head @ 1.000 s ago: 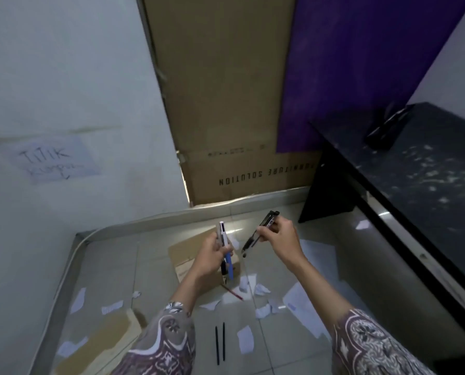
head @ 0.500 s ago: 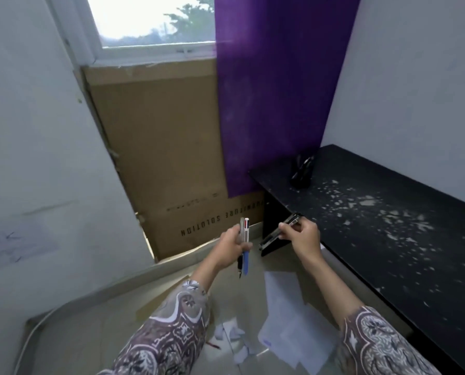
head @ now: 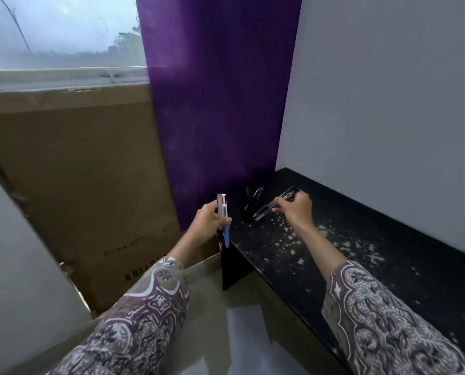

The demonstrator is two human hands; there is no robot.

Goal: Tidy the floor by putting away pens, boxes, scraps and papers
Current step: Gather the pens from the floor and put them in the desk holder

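My left hand point(head: 208, 221) grips a bundle of pens point(head: 224, 216) held upright, a white multicolour pen and a blue one among them, just off the left end of the black table point(head: 388, 239). My right hand point(head: 296, 205) holds dark pens point(head: 276, 204) slanted above the tabletop, their tips close to a black pen holder point(head: 253, 203) that stands in the table's far left corner with pens in it. White paper sheets point(head: 246, 336) lie on the floor between my arms.
A large flat cardboard box point(head: 77, 185) leans against the wall under the window. A purple panel point(head: 220, 117) stands behind the table's corner. White paper scraps point(head: 301, 239) are scattered over the black tabletop. The grey wall runs along the right.
My view rose from the littered floor to the table and window. Both hands, still holding pens, moved up and forward; the right hand now hovers over the tabletop beside the pen holder.
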